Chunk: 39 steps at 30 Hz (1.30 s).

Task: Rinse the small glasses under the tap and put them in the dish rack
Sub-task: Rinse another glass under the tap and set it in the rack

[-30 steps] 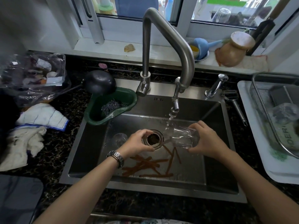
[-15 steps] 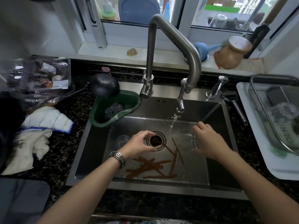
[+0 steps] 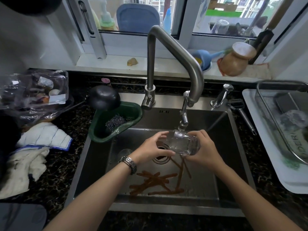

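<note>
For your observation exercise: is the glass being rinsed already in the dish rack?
No, both hands hold the glass under the tap, over the sink.

A home kitchen: steel sink (image 3: 233, 130) with tap (image 3: 175, 52), dish rack (image 3: 270, 114), scourer (image 3: 115, 121), cloths (image 3: 45, 135) on dark stone counter (image 3: 66, 164).

Steel greys, dark marble and a few spots of green and blue

The counter (image 3: 55, 180) is black with golden-brown veining; the sink (image 3: 233, 164) and tap (image 3: 176, 49) are brushed silver-grey. A clear glass (image 3: 181, 144) sits over orange-brown strips (image 3: 155, 180). The caddy (image 3: 131, 112) is dark green, holding a silver scourer (image 3: 115, 121). A white cloth (image 3: 45, 135) has thin blue lines and edging; the ladle (image 3: 104, 97) is black, the scoop (image 3: 203, 57) blue.
</note>
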Motion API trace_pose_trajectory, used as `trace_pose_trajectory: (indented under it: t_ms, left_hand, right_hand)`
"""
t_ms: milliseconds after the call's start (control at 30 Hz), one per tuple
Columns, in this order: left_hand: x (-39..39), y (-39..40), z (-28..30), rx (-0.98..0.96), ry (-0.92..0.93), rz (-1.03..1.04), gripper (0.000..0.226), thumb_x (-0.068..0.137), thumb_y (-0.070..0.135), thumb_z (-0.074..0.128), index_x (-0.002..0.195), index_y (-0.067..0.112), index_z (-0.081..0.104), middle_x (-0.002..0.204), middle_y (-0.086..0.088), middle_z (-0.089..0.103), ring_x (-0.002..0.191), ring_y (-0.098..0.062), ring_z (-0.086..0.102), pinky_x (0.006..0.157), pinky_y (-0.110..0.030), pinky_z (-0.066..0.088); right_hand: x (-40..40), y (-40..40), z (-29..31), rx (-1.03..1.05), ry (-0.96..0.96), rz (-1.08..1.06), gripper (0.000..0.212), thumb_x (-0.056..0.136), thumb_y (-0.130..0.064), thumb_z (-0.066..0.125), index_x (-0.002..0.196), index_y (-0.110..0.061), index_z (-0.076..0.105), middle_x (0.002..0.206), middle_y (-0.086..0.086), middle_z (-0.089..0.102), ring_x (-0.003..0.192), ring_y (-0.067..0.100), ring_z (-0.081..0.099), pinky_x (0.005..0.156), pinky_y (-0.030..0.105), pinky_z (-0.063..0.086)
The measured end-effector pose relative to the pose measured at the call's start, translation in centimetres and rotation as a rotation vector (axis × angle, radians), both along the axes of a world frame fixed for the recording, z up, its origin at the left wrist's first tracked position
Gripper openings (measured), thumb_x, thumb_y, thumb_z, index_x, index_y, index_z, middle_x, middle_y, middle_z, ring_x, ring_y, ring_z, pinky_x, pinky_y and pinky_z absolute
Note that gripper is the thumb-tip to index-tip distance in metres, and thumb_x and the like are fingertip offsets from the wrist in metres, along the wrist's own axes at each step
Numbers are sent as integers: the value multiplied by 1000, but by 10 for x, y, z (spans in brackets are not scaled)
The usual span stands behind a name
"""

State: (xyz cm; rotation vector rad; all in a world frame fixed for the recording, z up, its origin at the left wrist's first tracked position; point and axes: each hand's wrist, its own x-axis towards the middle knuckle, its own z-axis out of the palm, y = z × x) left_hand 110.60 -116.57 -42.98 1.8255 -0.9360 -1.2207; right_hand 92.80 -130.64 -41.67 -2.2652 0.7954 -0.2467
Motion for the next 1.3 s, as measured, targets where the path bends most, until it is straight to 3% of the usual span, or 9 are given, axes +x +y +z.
trace_pose_trajectory:
  t_ms: [167,300,467,567,733,867,967,1167,1300]
  left_hand:
    - [5,-14,2,-29,75,-19,87,68,37,84,141,37,37,140,5,49,123,-9,52,105,-33,45]
    - [6,-18,4,-21,134,-43,79,72,27,82,137,39,39,127,14,52,109,-1,56,88,-21,51]
    - [5,-18,-2,-50,182,55,71,65,20,87,125,34,53,122,4,59,106,-14,65,93,-38,55]
    - [3,-16,-5,-88,183,96,69,62,17,89,120,34,55,121,2,61,107,-15,65,93,-39,55]
    - [3,-12,-7,-147,188,121,73,59,11,90,119,32,55,126,-1,56,112,-17,62,89,-37,57]
    - [5,-10,-6,-174,209,100,73,60,5,88,120,28,53,126,-2,55,114,-18,61,92,-38,56]
    - [5,-9,-5,-191,234,98,73,62,-1,86,122,24,52,127,-2,53,115,-17,60,93,-36,55]
    - [9,-6,-8,-165,302,67,80,66,-2,83,131,26,45,137,-3,45,124,-15,54,102,-38,49]
    - [14,-8,-7,-87,259,32,85,69,19,85,138,37,38,141,8,43,128,-11,49,105,-42,47]
  right_hand:
    - [7,-2,1,14,-62,58,67,58,-29,87,116,-21,54,109,-11,48,102,2,51,84,21,52]
    - [7,-5,-1,18,-74,97,67,59,-32,85,116,-20,53,111,-10,48,102,5,53,85,23,54]
    - [7,-5,-7,-2,-91,131,65,61,-28,86,116,-17,54,113,-6,47,103,8,53,87,15,50]
    - [10,-6,-9,26,-75,120,69,62,-25,87,121,-17,51,116,-5,44,105,6,50,88,5,43]
    - [9,-17,-4,203,-18,95,79,64,-25,87,131,-24,43,125,-8,46,116,-1,47,98,16,44]
    - [7,-24,0,393,55,122,72,68,-29,84,128,-32,45,123,-22,50,110,-12,50,84,8,45]
    - [9,-25,-2,501,25,92,69,65,-26,86,123,-30,49,119,-12,58,105,-4,60,85,16,52]
    - [10,-16,-5,439,-78,42,68,56,-29,89,114,-24,55,114,-8,62,104,4,63,87,25,55]
    - [12,-10,-8,353,-137,73,64,60,-19,89,113,-18,55,117,-9,61,107,6,62,81,26,58]
